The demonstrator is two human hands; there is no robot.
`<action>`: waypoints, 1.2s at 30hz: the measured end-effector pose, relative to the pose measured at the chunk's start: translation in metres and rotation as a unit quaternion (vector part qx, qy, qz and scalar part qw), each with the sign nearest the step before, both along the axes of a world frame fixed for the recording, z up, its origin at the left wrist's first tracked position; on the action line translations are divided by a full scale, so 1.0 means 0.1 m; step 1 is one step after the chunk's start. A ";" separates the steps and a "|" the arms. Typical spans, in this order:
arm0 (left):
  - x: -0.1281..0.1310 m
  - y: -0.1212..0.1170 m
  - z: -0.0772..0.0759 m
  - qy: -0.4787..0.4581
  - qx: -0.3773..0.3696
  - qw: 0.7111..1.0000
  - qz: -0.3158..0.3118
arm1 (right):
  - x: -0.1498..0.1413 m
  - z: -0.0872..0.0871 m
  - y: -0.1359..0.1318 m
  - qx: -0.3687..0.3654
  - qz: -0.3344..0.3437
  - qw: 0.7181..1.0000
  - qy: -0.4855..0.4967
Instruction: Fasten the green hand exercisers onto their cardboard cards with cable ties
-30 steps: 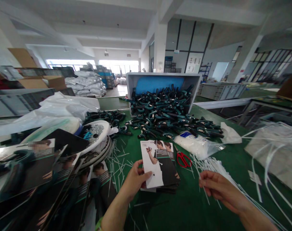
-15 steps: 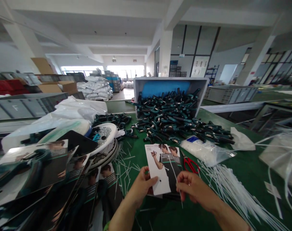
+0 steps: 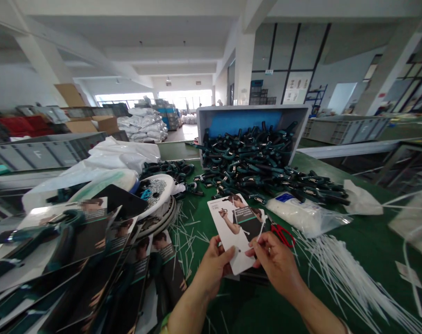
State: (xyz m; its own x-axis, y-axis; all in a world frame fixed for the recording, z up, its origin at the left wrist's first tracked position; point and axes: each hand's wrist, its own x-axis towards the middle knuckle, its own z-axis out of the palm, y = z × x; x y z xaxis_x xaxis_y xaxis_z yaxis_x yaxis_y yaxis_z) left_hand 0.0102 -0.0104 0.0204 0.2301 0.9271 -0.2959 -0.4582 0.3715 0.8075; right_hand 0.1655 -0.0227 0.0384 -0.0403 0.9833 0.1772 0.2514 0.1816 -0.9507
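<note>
Red-handled scissors (image 3: 282, 234) lie on the green table (image 3: 371, 232), just beside a plastic bag of white contents (image 3: 301, 214). Stacked white sacks (image 3: 141, 127) stand in the upper middle-left distance, and grey crates (image 3: 346, 131) line the right background.

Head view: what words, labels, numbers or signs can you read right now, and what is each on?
"F" on the side of the grey plastic crate, far left.
Printed card in hand: its text is too small to read.
Blue label on the white plastic bag: too small to read.
Wall sign and posters: too small to read.
</note>
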 end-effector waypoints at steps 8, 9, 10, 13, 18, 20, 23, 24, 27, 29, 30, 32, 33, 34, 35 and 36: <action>0.00 -0.01 0.00 -0.033 0.005 0.999 -0.012 | 0.06 0.01 0.01 0.096 0.038 0.981 -0.161; 0.01 -0.01 0.00 -0.036 -0.002 0.999 -0.016 | 0.06 0.01 0.01 0.123 0.036 0.975 -0.183; 0.01 -0.02 0.00 -0.044 -0.012 0.999 -0.021 | 0.05 0.00 0.01 0.144 0.031 0.968 -0.203; 0.03 -0.04 0.00 -0.098 -0.052 0.993 -0.048 | 0.03 -0.06 0.00 0.160 -0.009 0.961 -0.227; 0.08 -0.07 0.01 -0.141 -0.091 0.983 -0.069 | 0.06 -0.14 -0.02 0.136 -0.077 0.962 -0.222; 0.09 -0.10 0.03 -0.126 -0.084 0.985 -0.077 | 0.09 -0.14 -0.03 0.123 -0.076 0.966 -0.216; 0.09 -0.13 0.06 -0.109 -0.058 0.986 -0.115 | 0.13 -0.13 -0.04 0.104 -0.073 0.971 -0.201; 0.09 -0.14 0.06 -0.102 -0.048 0.985 -0.132 | 0.13 -0.13 -0.05 0.100 -0.073 0.972 -0.197; 0.10 -0.16 0.04 -0.058 -0.028 0.986 -0.152 | 0.13 -0.15 -0.09 0.085 -0.068 0.975 -0.192; 0.13 -0.16 0.02 -0.007 -0.032 0.990 -0.134 | 0.13 -0.18 -0.09 0.061 -0.070 0.979 -0.181; 0.14 -0.16 0.01 0.017 -0.036 0.992 -0.122 | 0.14 -0.19 -0.08 0.047 -0.077 0.982 -0.164; 0.15 -0.15 0.01 0.054 -0.041 0.992 -0.107 | 0.19 -0.21 -0.05 0.029 -0.101 0.989 -0.108; 0.14 -0.14 0.02 0.066 -0.041 0.991 -0.107 | 0.22 -0.22 -0.03 0.027 -0.111 0.990 -0.080; 0.13 -0.14 0.03 0.075 -0.040 0.990 -0.112 | 0.26 -0.22 -0.01 0.031 -0.117 0.990 -0.065; 0.12 -0.13 0.05 0.083 -0.039 0.988 -0.121 | 0.30 -0.21 0.00 0.040 -0.122 0.989 -0.071; 0.10 -0.12 0.06 0.090 -0.039 0.987 -0.130 | 0.34 -0.20 0.00 0.058 -0.124 0.985 -0.102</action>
